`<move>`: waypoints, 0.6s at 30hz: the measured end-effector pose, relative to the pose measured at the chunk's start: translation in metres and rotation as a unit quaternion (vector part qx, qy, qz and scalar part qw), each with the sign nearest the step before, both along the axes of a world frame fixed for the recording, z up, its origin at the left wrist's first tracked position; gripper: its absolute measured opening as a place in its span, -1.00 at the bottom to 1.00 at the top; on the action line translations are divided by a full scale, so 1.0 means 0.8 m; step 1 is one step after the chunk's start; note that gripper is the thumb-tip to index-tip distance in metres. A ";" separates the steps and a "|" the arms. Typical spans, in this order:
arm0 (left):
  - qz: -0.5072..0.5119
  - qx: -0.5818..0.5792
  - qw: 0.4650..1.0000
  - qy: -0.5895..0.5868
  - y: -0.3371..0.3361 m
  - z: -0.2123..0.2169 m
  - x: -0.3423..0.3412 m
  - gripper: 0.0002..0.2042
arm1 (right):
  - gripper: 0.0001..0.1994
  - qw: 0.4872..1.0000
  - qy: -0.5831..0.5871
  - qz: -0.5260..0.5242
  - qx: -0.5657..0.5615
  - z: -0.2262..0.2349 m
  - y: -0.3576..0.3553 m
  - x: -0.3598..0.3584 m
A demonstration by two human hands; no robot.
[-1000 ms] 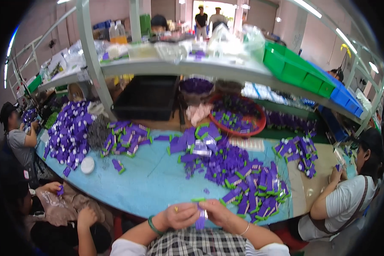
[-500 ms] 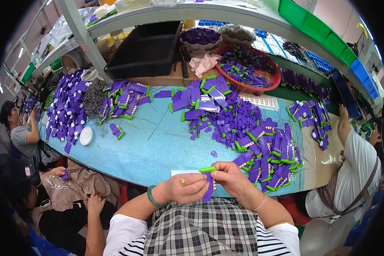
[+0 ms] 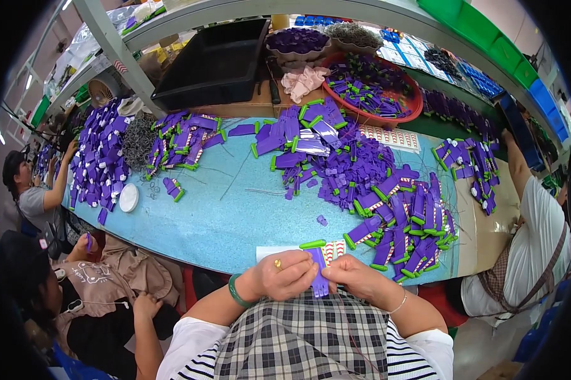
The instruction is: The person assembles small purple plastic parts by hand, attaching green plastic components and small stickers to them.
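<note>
A flat purple plastic piece (image 3: 319,273) with a green bar across its far end is pinched between my hands over my lap, close to the table's front edge. My left hand (image 3: 287,273), wearing a gold ring, grips its left side with curled fingers. My right hand (image 3: 354,277) is closed with thumb and finger at its right edge; whether it also holds a sticker is hidden. A sheet of red-and-white striped stickers (image 3: 336,248) lies just beyond the right hand. To the right spreads a pile of striped purple pieces with green bars (image 3: 403,221).
Loose purple parts (image 3: 355,168) are heaped mid-table. A red basin (image 3: 418,101), a black tray (image 3: 212,63) and a pink cloth (image 3: 303,82) stand behind. Left are a white lid (image 3: 128,198) and metal rings (image 3: 140,145). Co-workers sit at both sides.
The held purple piece has turned so its flat face shows, its green bar now pointing away. My right hand has lowered from the bar to the piece's edge. The sticker sheet has come into view.
</note>
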State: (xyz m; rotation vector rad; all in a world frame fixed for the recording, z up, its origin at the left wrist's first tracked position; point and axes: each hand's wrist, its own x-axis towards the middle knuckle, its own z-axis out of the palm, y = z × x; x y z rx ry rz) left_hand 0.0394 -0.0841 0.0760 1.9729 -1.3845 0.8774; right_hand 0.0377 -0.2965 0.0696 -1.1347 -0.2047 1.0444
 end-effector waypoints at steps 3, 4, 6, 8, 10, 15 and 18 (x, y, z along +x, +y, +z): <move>0.031 -0.032 0.998 0.042 0.001 -0.011 0.007 -0.77 | -0.75 0.999 -0.037 -0.015 0.010 0.009 -0.010 -0.004; 0.048 -0.089 0.990 0.101 -0.003 -0.023 0.006 -0.80 | -0.77 0.994 -0.074 -0.059 0.050 0.009 -0.011 -0.005; 0.059 -0.167 0.958 0.224 -0.021 -0.022 0.007 -0.82 | -0.88 0.934 -0.235 -0.267 -0.023 0.000 -0.008 -0.002; 0.029 -0.183 0.917 0.352 -0.035 -0.016 0.015 -0.84 | -0.72 0.824 -0.435 -0.328 -0.154 0.002 -0.005 0.004; -0.005 -0.119 0.892 0.436 -0.048 -0.014 0.035 -0.84 | -0.65 0.795 -0.517 -0.249 -0.196 -0.026 -0.020 0.006; 0.156 0.006 0.943 0.295 -0.043 -0.038 0.129 -0.79 | -0.84 0.886 -0.171 -0.431 -0.012 -0.034 -0.033 0.004; 0.312 0.125 0.915 0.223 -0.034 -0.052 0.168 -0.86 | -0.78 0.894 -0.149 -0.423 0.008 -0.036 -0.043 0.000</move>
